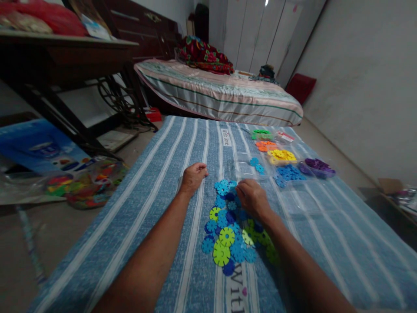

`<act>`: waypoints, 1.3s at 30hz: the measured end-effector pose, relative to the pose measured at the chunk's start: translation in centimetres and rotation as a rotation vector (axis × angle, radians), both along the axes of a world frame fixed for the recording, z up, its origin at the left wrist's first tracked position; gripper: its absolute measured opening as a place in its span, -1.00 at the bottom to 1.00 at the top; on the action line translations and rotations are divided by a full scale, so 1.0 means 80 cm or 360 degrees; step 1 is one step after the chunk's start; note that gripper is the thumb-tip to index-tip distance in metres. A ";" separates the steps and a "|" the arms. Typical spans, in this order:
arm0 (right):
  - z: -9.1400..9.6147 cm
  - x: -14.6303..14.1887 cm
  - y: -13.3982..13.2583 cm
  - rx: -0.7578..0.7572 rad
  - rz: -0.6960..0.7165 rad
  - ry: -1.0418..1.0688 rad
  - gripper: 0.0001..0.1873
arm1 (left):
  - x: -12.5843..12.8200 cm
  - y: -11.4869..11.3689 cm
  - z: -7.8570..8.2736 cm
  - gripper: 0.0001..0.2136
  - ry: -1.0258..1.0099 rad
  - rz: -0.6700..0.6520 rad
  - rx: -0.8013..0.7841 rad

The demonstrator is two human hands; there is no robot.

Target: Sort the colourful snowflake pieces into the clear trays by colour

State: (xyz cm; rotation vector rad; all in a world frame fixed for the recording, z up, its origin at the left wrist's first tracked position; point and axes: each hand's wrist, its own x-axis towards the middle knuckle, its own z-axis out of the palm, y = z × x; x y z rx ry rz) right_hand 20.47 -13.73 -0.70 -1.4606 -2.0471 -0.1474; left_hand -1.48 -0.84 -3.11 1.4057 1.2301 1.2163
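A heap of flat plastic snowflake discs, light blue, dark blue and lime green, lies on a blue-and-white striped cloth. My right hand rests on the heap's far end, fingers curled down among the light blue discs; what they pinch is hidden. My left hand lies on the cloth just left of the heap, fingers curled in, nothing visible in them. Farther off, clear bags hold sorted discs: green, orange, yellow, blue and purple. Two loose blue discs sit in a clear bag.
A striped bed with a bundled red blanket stands beyond the cloth. At the left are a dark sewing-machine table, a blue box and a bag of mixed coloured pieces. A cardboard box sits at the right wall.
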 end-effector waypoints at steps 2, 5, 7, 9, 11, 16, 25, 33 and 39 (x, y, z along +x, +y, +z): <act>0.014 0.009 0.009 0.0134 -0.0075 0.0042 -0.69 | 0.000 0.000 -0.001 -0.77 0.0008 0.0001 0.0002; 0.035 0.025 0.023 0.0387 -0.0408 0.0084 -0.74 | -0.001 0.001 -0.002 -0.78 0.0011 0.0008 0.0015; 0.042 0.032 0.027 0.0469 -0.0564 0.0066 -0.77 | -0.001 0.002 -0.003 -0.78 0.0011 0.0012 0.0020; 0.039 0.032 0.025 0.0411 -0.0524 0.0022 -0.78 | -0.001 0.003 -0.004 -0.78 0.0012 0.0013 0.0014; 0.030 0.025 0.018 0.0258 -0.0375 -0.0020 -0.77 | -0.001 0.003 -0.004 -0.77 0.0013 0.0016 0.0002; 0.005 -0.001 0.000 -0.0198 -0.0149 -0.0047 -0.82 | 0.000 0.001 -0.001 -0.76 -0.0005 0.0000 -0.0018; 0.008 -0.028 -0.003 -0.0566 -0.0100 -0.0141 -0.87 | 0.000 -0.002 0.001 -0.75 -0.0005 0.0011 -0.0012; 0.011 -0.061 0.005 -0.0620 -0.0223 -0.0313 -0.78 | 0.000 0.000 -0.002 -0.75 0.0003 0.0008 -0.0009; 0.005 -0.066 0.002 -0.0492 -0.0187 -0.0305 -0.77 | 0.000 0.001 -0.002 -0.76 -0.0016 0.0007 -0.0025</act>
